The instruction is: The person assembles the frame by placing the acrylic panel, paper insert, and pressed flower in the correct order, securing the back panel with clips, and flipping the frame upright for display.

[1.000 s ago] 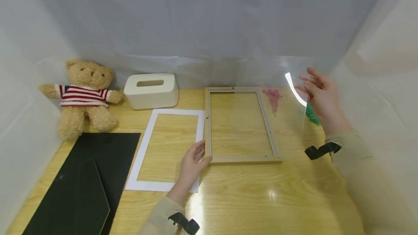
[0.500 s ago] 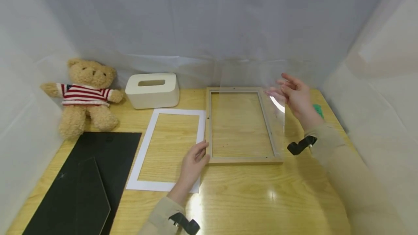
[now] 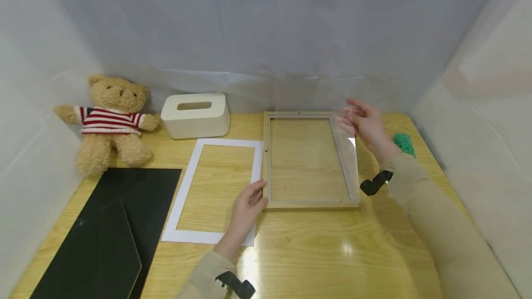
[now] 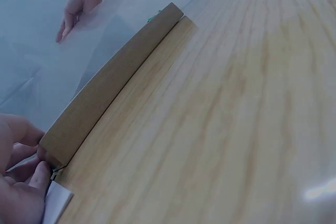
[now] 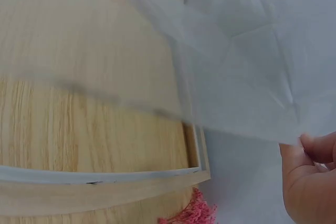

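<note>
I have my right hand pinching a thin, clear, glossy sheet — tilted over the pale wooden rectangular frame my left hand grips.

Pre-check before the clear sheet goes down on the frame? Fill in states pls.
1. Right hand pinching the clear sheet: ok, held near a corner.
2. Left hand on the wooden frame: ok, gripping its near left corner.
3. Wooden frame flat on the table: ok.
4. White mat out of the frame opening: ok, lies to its left.
5. Clear sheet level and seated: not ok, its pinched corner is raised.
6. Far sheet edges lined up with the frame: cannot tell, too transparent.
</note>
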Demonstrator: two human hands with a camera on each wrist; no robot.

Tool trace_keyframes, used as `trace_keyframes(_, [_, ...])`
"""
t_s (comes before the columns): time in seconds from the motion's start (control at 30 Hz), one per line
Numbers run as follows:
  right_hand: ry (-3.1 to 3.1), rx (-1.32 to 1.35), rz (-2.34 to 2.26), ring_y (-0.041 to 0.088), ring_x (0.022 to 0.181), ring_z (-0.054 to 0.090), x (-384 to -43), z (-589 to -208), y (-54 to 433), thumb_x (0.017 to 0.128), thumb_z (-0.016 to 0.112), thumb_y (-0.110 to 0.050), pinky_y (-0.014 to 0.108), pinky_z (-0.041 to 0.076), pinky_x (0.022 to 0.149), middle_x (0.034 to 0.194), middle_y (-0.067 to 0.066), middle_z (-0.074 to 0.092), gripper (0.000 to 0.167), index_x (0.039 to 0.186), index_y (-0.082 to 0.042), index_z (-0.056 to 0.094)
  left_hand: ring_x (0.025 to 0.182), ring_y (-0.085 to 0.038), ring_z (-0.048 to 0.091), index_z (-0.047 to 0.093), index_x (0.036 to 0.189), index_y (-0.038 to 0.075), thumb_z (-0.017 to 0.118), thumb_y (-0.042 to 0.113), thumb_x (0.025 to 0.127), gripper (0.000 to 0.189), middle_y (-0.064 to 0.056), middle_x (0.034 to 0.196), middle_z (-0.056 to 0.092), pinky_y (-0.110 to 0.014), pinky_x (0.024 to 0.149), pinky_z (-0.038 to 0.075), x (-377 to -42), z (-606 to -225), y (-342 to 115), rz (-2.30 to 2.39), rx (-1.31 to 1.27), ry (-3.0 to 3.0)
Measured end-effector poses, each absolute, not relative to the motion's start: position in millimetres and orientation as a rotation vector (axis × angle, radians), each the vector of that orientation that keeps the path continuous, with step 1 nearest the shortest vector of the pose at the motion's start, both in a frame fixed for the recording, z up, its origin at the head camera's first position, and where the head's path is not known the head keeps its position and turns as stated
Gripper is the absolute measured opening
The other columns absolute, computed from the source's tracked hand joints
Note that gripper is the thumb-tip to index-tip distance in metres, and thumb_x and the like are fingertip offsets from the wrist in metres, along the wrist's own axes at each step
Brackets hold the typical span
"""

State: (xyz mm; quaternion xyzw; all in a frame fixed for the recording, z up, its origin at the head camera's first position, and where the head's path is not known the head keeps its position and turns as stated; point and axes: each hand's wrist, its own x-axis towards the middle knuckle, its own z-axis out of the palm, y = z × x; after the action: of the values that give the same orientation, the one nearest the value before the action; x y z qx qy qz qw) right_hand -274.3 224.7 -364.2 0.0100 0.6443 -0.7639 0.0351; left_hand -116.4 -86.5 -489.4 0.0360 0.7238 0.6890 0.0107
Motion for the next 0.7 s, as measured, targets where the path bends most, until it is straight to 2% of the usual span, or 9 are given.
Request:
trace_keyframes(0.07, [2.038, 0.023, -2.289, 0.012, 0.085, 0.068, -277, -368, 224, 0.098, 0.041, 0.007, 0.023, 0.053, 0.079, 0.118, 0.011, 0.051, 0.051, 0.147, -0.001, 0.032, 0.130, -0.032, 0.042, 0.050, 0.132, -0.003, 0.059, -0.002, 0.090, 0.043, -0.016, 0.144, 0.040, -0.023, 0.101, 0.037, -116, -489, -86, 2.158, 0.105, 2.253])
trace_keyframes(0.13, [2.143, 0.013, -2.195, 0.005, 0.079, 0.064, -280, -372, 223, 0.099, 0.042, 0.004, 0.016, 0.053, 0.070, 0.125, 0.015, 0.048, 0.050, 0.147, -0.003, 0.033, 0.130, -0.033, 0.041, 0.049, 0.133, -0.003, 0.059, -0.002, 0.090, 0.044, -0.018, 0.144, 0.040, -0.024, 0.101, 0.037, -116, -488, -86, 2.167, 0.105, 2.247])
trace_keyframes(0.23, [2.278, -0.018, -2.076, 0.001, 0.075, 0.061, -285, -378, 220, 0.100, 0.043, 0.001, 0.012, 0.050, 0.062, 0.135, 0.023, 0.043, 0.049, 0.147, -0.003, 0.033, 0.130, -0.034, 0.041, 0.048, 0.134, -0.003, 0.059, -0.002, 0.090, 0.045, -0.018, 0.144, 0.040, -0.025, 0.101, 0.037, -116, -488, -86, 2.171, 0.108, 2.241])
trace_keyframes(0.3, [2.265, -0.029, -2.074, 0.002, 0.075, 0.062, -290, -383, 218, 0.100, 0.042, 0.002, 0.014, 0.052, 0.066, 0.138, 0.027, 0.039, 0.049, 0.148, -0.001, 0.031, 0.130, -0.034, 0.041, 0.048, 0.134, -0.003, 0.059, -0.002, 0.090, 0.045, -0.018, 0.144, 0.040, -0.025, 0.101, 0.037, -116, -488, -86, 2.165, 0.112, 2.244])
trace_keyframes(0.43, [2.102, -0.046, -2.161, 0.009, 0.080, 0.067, -298, -392, 211, 0.099, 0.035, 0.008, 0.027, 0.050, 0.087, 0.141, 0.032, 0.032, 0.052, 0.149, 0.004, 0.021, 0.130, -0.033, 0.041, 0.049, 0.133, -0.003, 0.059, -0.003, 0.090, 0.045, -0.017, 0.144, 0.040, -0.024, 0.101, 0.037, -116, -488, -86, 2.155, 0.114, 2.256])
trace_keyframes(0.57, [2.071, -0.024, -2.149, 0.010, 0.083, 0.065, -301, -397, 206, 0.099, 0.033, 0.009, 0.030, 0.046, 0.093, 0.145, 0.032, 0.028, 0.053, 0.149, 0.005, 0.016, 0.130, -0.034, 0.041, 0.048, 0.134, -0.003, 0.059, -0.003, 0.090, 0.045, -0.018, 0.144, 0.040, -0.025, 0.101, 0.037, -116, -488, -87, 2.166, 0.118, 2.251])
trace_keyframes(0.7, [2.107, -0.010, -2.109, 0.018, 0.094, 0.064, -302, -399, 204, 0.100, 0.033, 0.007, 0.029, 0.045, 0.095, 0.145, 0.032, 0.028, 0.051, 0.149, 0.006, 0.017, 0.131, -0.034, 0.040, 0.048, 0.134, -0.003, 0.059, -0.002, 0.090, 0.046, -0.018, 0.144, 0.040, -0.025, 0.101, 0.037, -115, -487, -87, 2.177, 0.125, 2.236])
